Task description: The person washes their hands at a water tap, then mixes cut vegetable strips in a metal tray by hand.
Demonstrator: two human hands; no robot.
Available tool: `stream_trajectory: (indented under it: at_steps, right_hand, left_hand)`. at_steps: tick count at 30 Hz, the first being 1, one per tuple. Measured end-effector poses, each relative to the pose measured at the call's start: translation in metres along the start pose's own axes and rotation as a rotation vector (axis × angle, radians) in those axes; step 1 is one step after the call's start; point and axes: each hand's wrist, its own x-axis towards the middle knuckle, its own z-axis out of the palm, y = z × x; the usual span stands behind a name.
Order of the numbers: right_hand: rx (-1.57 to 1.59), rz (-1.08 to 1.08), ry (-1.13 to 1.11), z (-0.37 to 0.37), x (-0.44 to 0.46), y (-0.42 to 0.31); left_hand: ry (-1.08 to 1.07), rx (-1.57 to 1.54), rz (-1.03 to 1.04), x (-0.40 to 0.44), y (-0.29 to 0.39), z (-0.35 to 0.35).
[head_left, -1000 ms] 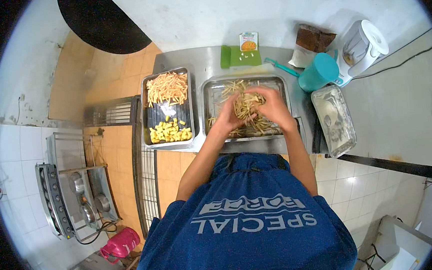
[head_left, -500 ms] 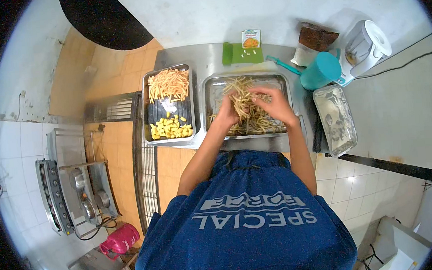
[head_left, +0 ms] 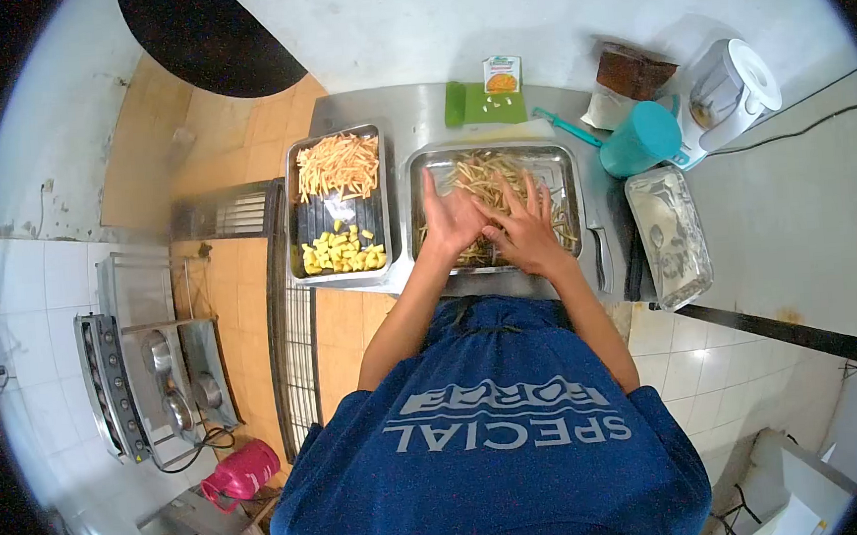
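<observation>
Your left hand [head_left: 455, 221] is palm up, your right hand [head_left: 529, 239] palm down, both hands spread open and gripping nothing. The strips [head_left: 489, 172] lie beneath, in the tray [head_left: 490, 146] at 12 o'clock.

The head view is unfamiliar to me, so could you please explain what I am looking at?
There is no machine here: a person works with two bare hands. The camera is worn on the head and looks forward and down, so the blue shirt fills the bottom.

The left hand and right hand are close together over a metal tray of thin pale strips. Both are open, and neither clearly grips anything; small bits could be too fine to see.

On the metal counter, a second tray to the left holds orange strips and yellow chunks. To the right are a teal jug and a blender.
</observation>
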Motion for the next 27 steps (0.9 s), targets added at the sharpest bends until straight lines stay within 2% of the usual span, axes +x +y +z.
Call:
stream_trajectory:
  at_steps: [2, 3, 4, 6, 8, 12, 14, 18, 21, 24, 26, 27]
  right_hand:
    - [-0.027, -0.076, -0.026, 0.002, -0.003, -0.004]
    - [-0.025, -0.073, -0.027, 0.0, -0.006, -0.009]
    - [0.012, -0.097, -0.035, -0.003, -0.008, -0.015]
    - [0.045, -0.117, -0.041, -0.004, -0.007, -0.014]
    - [-0.025, -0.011, 0.058, 0.004, -0.005, -0.004]
    - [0.063, -0.112, -0.016, -0.006, -0.012, -0.018]
    - [-0.054, -0.036, 0.01, -0.006, -0.014, -0.004]
    - [0.021, 0.003, 0.032, -0.005, -0.01, -0.012]
    - [0.026, -0.023, -0.036, -0.01, -0.011, -0.008]
    - [0.028, 0.128, 0.018, -0.009, -0.007, 0.013]
    - [0.141, 0.094, 0.037, -0.01, -0.005, 0.003]
    - [0.255, 0.068, 0.054, -0.011, -0.006, -0.005]
  left_hand:
    - [-0.552, -0.366, -0.23, 0.012, 0.004, -0.036]
    - [-0.549, -0.367, -0.231, 0.016, 0.005, -0.039]
    - [-0.695, -0.411, -0.292, 0.021, 0.005, -0.041]
    - [-0.843, -0.454, -0.358, 0.022, 0.001, -0.038]
    - [0.079, 0.098, -0.003, -0.004, -0.008, 0.007]
    - [0.069, 0.084, -0.032, -0.006, -0.007, 0.017]
    - [0.099, 0.246, 0.043, -0.011, -0.014, 0.025]
    - [0.141, 0.227, 0.029, -0.005, -0.015, 0.017]
    - [0.116, 0.241, 0.013, -0.005, -0.015, 0.021]
    - [0.07, 0.196, 0.065, -0.009, -0.021, 0.032]
    - [0.343, 0.437, 0.084, -0.017, -0.022, 0.044]
    - [0.346, 0.434, 0.086, -0.015, -0.02, 0.031]
